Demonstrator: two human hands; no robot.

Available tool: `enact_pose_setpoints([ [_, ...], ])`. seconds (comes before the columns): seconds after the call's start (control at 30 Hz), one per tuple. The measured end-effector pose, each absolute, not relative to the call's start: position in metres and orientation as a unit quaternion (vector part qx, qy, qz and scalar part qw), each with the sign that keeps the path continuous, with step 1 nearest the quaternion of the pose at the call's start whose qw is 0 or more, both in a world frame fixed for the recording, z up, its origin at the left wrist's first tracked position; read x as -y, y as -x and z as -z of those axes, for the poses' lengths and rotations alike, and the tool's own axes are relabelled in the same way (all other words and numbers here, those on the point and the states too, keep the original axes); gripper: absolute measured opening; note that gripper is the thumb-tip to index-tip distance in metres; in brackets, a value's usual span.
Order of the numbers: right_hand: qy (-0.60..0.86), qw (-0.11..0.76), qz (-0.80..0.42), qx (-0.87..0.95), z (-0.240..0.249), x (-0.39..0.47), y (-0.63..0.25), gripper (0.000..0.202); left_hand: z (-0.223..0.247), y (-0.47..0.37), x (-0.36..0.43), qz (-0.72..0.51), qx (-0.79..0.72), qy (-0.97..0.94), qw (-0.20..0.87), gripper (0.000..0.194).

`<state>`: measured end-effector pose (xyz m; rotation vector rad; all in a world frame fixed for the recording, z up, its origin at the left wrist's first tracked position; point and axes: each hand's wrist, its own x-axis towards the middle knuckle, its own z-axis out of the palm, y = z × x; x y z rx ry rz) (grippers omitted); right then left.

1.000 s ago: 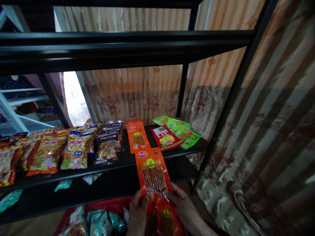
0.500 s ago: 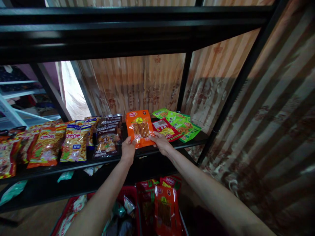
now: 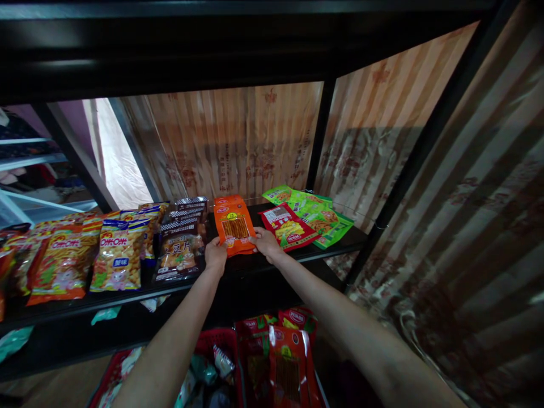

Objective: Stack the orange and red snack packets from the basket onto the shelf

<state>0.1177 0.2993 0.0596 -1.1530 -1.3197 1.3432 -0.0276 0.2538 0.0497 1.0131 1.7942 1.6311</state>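
Note:
An orange snack packet (image 3: 234, 224) with brown strips showing on its front leans back over the black shelf (image 3: 238, 266). My left hand (image 3: 216, 255) pinches its lower left corner, and my right hand (image 3: 266, 245) grips the lower right edge. To the right, close by my right hand, lies a red snack packet (image 3: 289, 226). Green packets (image 3: 317, 212) fan out beyond it. Left of my left hand stands a row of dark brown snack bags (image 3: 181, 246), overlapping front to back.
Yellow-and-blue puffed snack bags (image 3: 119, 255) and orange noodle snack bags (image 3: 59, 263) line the shelf's left. Below are a red basket (image 3: 219, 338) of small packets and more orange packets (image 3: 289, 362). A black post (image 3: 395, 187) rises on the right, before a striped curtain (image 3: 480, 226).
The orange packet has tipped back and lowered toward the shelf, with both hands still on its lower edge. The view has shifted slightly.

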Motion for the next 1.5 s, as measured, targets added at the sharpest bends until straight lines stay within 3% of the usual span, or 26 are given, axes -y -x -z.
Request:
enact_pose_setpoints([
  [0.17,0.507,0.413,-0.482,0.583,-0.049,-0.300,-0.120,0.030,-0.050,0.029,-0.248,-0.505,-0.730,-0.407,0.216,0.009],
  [0.37,0.580,0.306,-0.253,0.711,-0.057,-0.296,-0.124,0.037,-0.064,0.022,-0.238,-0.403,-0.779,-0.444,0.182,0.019],
  [0.5,0.616,0.234,-0.193,0.727,-0.063,-0.285,-0.124,0.052,-0.070,0.017,-0.233,-0.354,-0.796,-0.463,0.163,0.035],
  [0.63,0.613,0.212,-0.136,0.749,-0.062,-0.277,-0.125,0.048,-0.072,0.014,-0.229,-0.327,-0.801,-0.478,0.151,0.038],
  [0.9,0.612,0.203,-0.094,0.758,-0.056,-0.274,-0.128,0.042,-0.061,0.010,-0.227,-0.320,-0.813,-0.481,0.080,0.051],
  [1.27,0.619,0.225,-0.077,0.749,-0.055,-0.271,-0.129,0.037,-0.045,0.009,-0.229,-0.343,-0.778,-0.526,-0.014,0.037],
  [1.5,0.573,0.312,-0.071,0.755,-0.049,-0.271,-0.129,0.033,-0.035,0.010,-0.236,-0.366,-0.752,-0.547,-0.030,0.037],
])
